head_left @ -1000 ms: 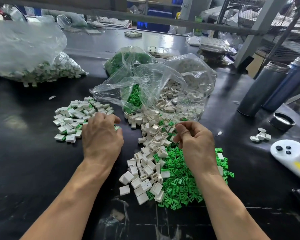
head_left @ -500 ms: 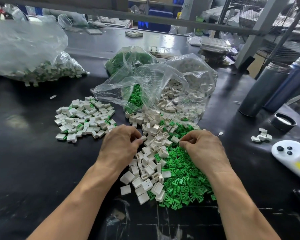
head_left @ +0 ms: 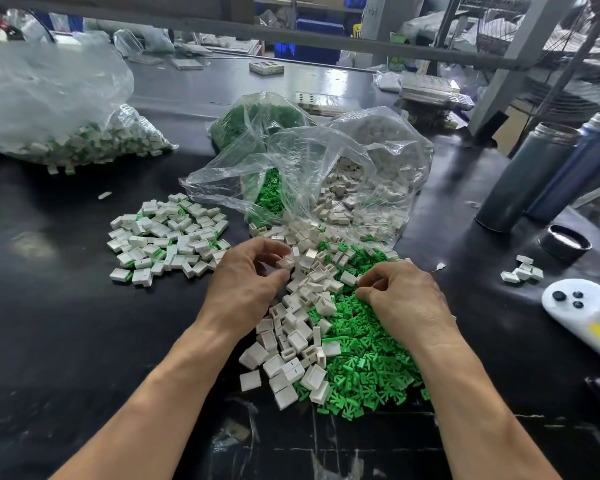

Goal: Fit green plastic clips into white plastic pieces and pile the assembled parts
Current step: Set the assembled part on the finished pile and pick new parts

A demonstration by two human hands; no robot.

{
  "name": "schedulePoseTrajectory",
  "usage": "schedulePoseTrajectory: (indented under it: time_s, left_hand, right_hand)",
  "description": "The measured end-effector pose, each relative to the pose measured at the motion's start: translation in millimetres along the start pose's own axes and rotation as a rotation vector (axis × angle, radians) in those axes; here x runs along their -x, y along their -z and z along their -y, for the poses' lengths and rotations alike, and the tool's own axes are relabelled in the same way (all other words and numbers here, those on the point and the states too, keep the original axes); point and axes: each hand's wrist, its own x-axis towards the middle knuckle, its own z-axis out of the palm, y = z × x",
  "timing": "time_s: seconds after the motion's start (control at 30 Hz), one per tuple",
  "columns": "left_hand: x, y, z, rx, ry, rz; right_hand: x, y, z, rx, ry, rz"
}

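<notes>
From the head camera, looking down over a dark worktable (head_left: 66, 341), both hands are in the loose stock in the middle. The left hand (head_left: 246, 282) sits at the near-left edge of the spill of white plastic pieces (head_left: 291, 341), its thumb and fingers curled in around one small white piece (head_left: 284, 263) at the fingertips — it looks pinched, though the fingers partly cover it. The right hand (head_left: 402, 299) rests knuckles-up on the heap of green plastic clips (head_left: 368, 368), fingers curled under; whether a clip is already between them I cannot tell, since the fingertips are turned away. Both heaps pour from an open clear plastic bag (head_left: 309, 168) just behind the hands. The pile of assembled parts (head_left: 168, 237), white with green showing at the edges, lies to the left, apart from the loose stock. A second bag of finished pieces (head_left: 84, 143) sits far left; two metal bottles (head_left: 534, 174) stand far right. The step in hand seems to be the pick-up: one white piece and one clip per hand. Next, the two hands need to meet, clip lined up with the open slot of the white piece and pushed home — then the finished part goes left onto the pile.
</notes>
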Motion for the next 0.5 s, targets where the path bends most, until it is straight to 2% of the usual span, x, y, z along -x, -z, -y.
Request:
schedulePoseTrajectory:
  time_s: [0.23, 0.5]
  left_hand:
    - [1.4, -1.5, -0.8, -0.024, -0.041, 0.030]
    - [3.2, -3.5, -2.5, 0.213, 0.030, 0.057]
  right_hand:
    - [1.6, -2.3, 2.9, 0.050, 0.091, 0.022]
    - [-0.8, -2.5, 5.8, 0.108, 0.081, 0.033]
